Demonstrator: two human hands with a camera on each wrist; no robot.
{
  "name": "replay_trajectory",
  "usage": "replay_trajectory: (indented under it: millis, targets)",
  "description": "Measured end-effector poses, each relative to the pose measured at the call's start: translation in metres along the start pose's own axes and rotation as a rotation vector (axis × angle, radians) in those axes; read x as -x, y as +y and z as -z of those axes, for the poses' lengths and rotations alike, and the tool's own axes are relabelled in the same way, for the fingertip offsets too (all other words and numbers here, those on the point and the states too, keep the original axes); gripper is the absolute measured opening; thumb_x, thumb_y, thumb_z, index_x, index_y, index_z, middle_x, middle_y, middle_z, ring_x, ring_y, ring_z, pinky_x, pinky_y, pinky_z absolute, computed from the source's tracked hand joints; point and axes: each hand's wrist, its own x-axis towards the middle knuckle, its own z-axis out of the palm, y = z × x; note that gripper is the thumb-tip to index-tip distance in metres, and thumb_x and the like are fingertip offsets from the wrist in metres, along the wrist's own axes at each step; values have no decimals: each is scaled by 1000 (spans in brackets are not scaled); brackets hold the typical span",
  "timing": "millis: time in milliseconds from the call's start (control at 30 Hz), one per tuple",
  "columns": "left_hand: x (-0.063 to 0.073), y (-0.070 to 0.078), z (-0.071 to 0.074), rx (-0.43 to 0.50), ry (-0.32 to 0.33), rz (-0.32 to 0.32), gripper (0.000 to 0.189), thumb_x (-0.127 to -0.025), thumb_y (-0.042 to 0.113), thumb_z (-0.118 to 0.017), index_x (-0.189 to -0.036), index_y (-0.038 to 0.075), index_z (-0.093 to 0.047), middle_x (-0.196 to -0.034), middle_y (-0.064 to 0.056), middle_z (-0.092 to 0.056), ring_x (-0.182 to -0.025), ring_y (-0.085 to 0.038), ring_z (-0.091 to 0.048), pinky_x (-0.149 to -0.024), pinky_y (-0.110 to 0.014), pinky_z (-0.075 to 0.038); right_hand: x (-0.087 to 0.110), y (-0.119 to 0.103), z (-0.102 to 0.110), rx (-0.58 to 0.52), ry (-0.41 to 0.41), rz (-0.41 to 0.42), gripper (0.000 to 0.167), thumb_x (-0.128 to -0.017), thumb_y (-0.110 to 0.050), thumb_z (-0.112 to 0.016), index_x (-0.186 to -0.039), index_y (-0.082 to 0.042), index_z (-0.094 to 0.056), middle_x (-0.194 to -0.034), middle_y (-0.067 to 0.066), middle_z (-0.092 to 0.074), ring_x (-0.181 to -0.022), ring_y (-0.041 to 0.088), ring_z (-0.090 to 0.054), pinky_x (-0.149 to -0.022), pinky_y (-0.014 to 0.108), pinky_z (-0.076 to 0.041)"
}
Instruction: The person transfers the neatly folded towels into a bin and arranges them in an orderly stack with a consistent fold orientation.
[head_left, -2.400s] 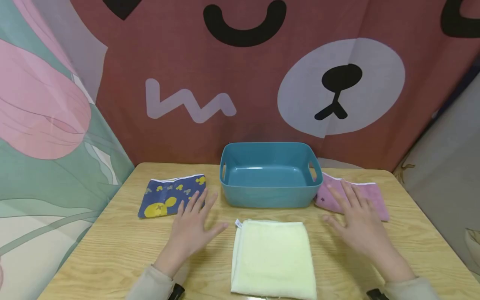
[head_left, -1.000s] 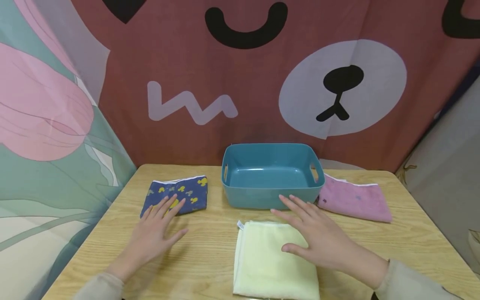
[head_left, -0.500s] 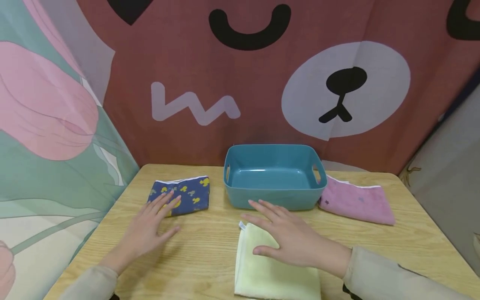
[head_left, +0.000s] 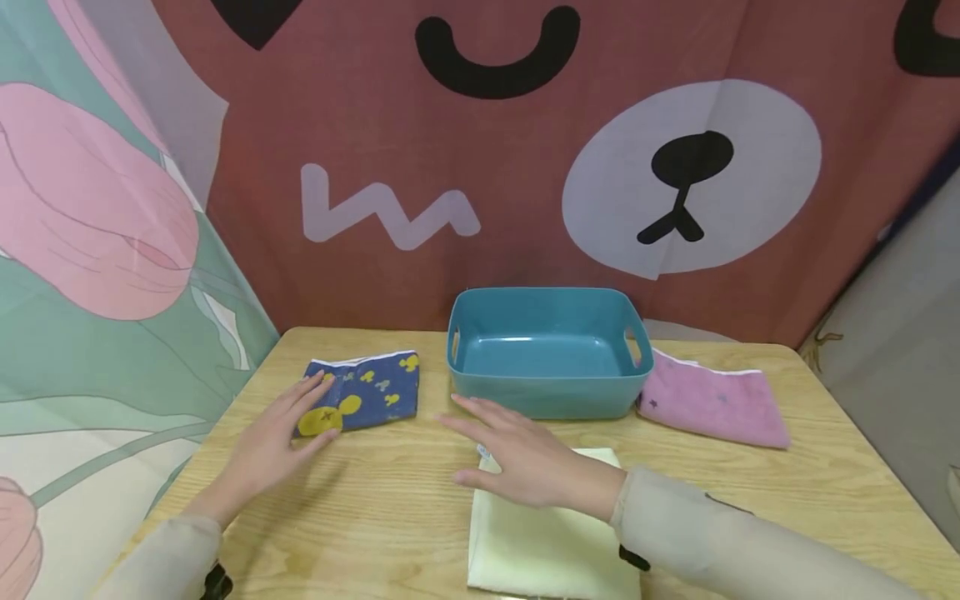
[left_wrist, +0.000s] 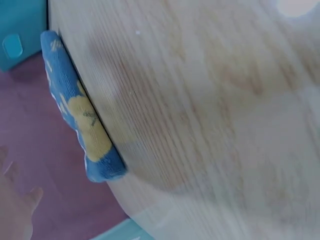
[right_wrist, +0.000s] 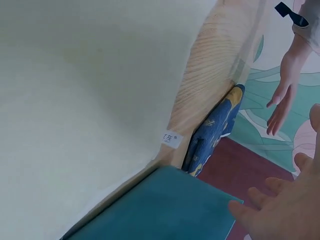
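Bench (head_left: pixel 397 512): light wood grain, rounded far corners. Tub (head_left: pixel 551 398), teal, upright nr far edge, approx. ctr., w/ handle slot in each end wall. Blue cloth (head_left: pixel 382 392) folded on bench, L of tub & apart from it; yellow mouse-head prints, white edge along far side. Yellow cloth (head_left: pixel 551 554), pale, folded approx. sq., flat on bench in front of tub; sm. white tag (head_left: pixel 482 452) at far L corner. Pink cloth (head_left: pixel 716 404) folded R of tub, sm. star prints, white far edge; L end just beside tub's R end, can't tell if touching.

L hand (head_left: pixel 273 433): fingers straight, thumb spread apart from them, grips nothing. Overlaps L end of blue cloth in head view, but R wrist view shows it in mid-air, apart from cloth. Only partly in L wrist view, lower L.

R hand (head_left: pixel 521 458): fingers & thumb apart, likewise grips nothing; held over far L part of yellow cloth, fingertips pointing L past cloth's edge, just in front of tub.

Sleeves (head_left: pixel 712 533) beige; black strap (head_left: pixel 633 558) at R wrist. Behind bench: red-brown backdrop (head_left: pixel 420 279) w/ bear-muzzle print; tulip-print sheet (head_left: pixel 90 358) at L.
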Motion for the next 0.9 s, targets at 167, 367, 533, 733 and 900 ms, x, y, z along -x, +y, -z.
replay_trajectory:
  millis: [167,367,533,733,900]
  targets:
    - [-4,-6,1,67,-6,77,75,-92,34,-71,-156,25,-33,-159,-9,-30,-139,-45,-32,-99,-70,-33,-19,-4,-5,-75,3,-11,66,-99,-52,-53,-157,-34,-26,-164,1,-17,-147,32,-23,-113,56,-28]
    - [-10,-12,1,121,-43,148,73,-97,37,-64,-158,25,-26,-160,-14,-27,-140,-47,-28,-100,-73,-28,-40,-8,-14,-100,-4,-46,66,-99,-54,-50,-157,-39,-22,-164,0,-16,-148,31,-20,-114,55,-25]
    - [-13,-17,-1,183,-78,219,70,-100,40,-58,-159,27,-22,-160,-19,-25,-141,-49,-24,-103,-73,-23,-56,-9,-24,-92,0,-64,66,-99,-57,-47,-157,-39,-22,-164,1,-17,-147,34,-20,-114,56,-26]
    - [-15,-23,-3,262,-47,256,66,-102,40,-54,-158,22,-25,-158,-22,-27,-141,-50,-24,-105,-72,-22,-72,-9,-31,-109,10,-97,66,-100,-55,-48,-158,-36,-23,-164,1,-16,-147,32,-22,-112,57,-29]
    - [-20,-26,-3,294,-8,249,64,-103,39,-54,-158,19,-27,-158,-22,-28,-141,-50,-25,-106,-71,-22,-85,-10,-34,-129,37,-109,66,-100,-53,-50,-157,-36,-23,-165,0,-13,-147,31,-22,-110,58,-32]
